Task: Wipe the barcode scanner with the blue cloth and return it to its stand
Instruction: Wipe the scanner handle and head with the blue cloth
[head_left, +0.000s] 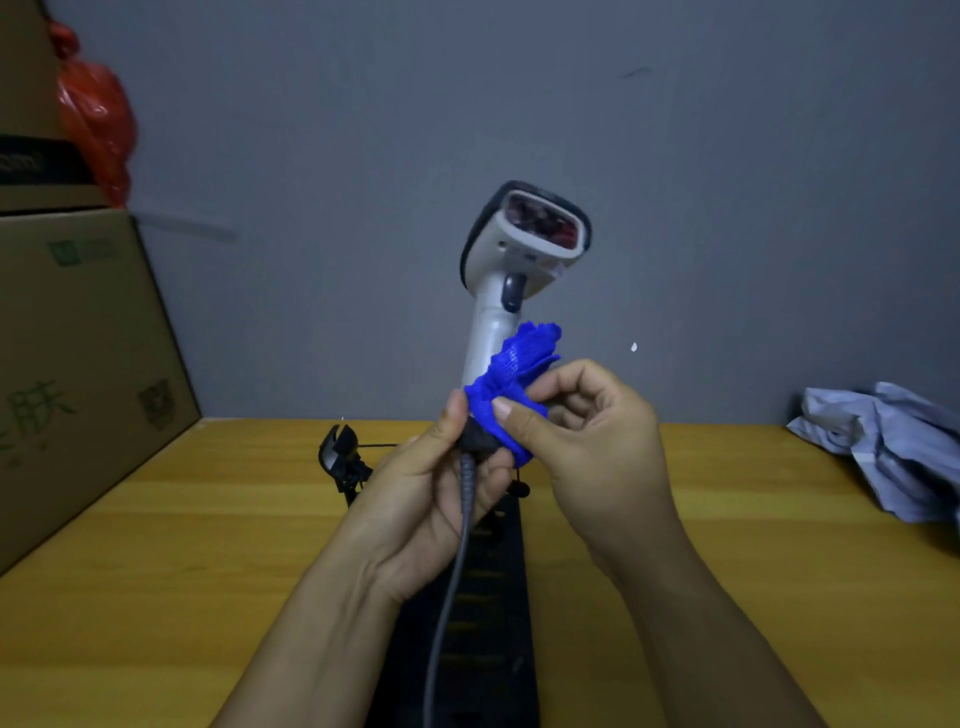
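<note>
Holding the white-and-black handheld barcode scanner (511, 270) upright above the yellow wooden table (156, 571), I see my left hand (441, 499) clenched around the dark base of its handle, thumb up along the 9 o'clock side of the grip. The scan window faces me, tilted slightly toward 1 o'clock, and the grey trigger sits just under the head. A grey cable (452, 582) drops from the bottom of the handle, running past my left palm toward 6 o'clock and out of view.

My right hand (587, 447) grasps the bunched bright blue cloth (511, 384), thumb and fingers pinched on it. The cloth is pressed against the lower part of the white handle on its 3 o'clock side, touching my left thumb too, with a loose tuft sticking up toward 12 o'clock.

The black plastic scanner stand (343, 457) sits on the table at 9 o'clock from my left hand, its cradle vacant, its lower part hidden behind my wrist. A long black strip (493, 613) lies on the table beneath my forearms, running toward 6 o'clock.

At far 9 o'clock stands a brown cardboard box (78, 364) with a red plastic bag (96, 114) above it. At 3 o'clock, a crumpled pale blue-grey cloth (893, 441) lies on the table's edge.
</note>
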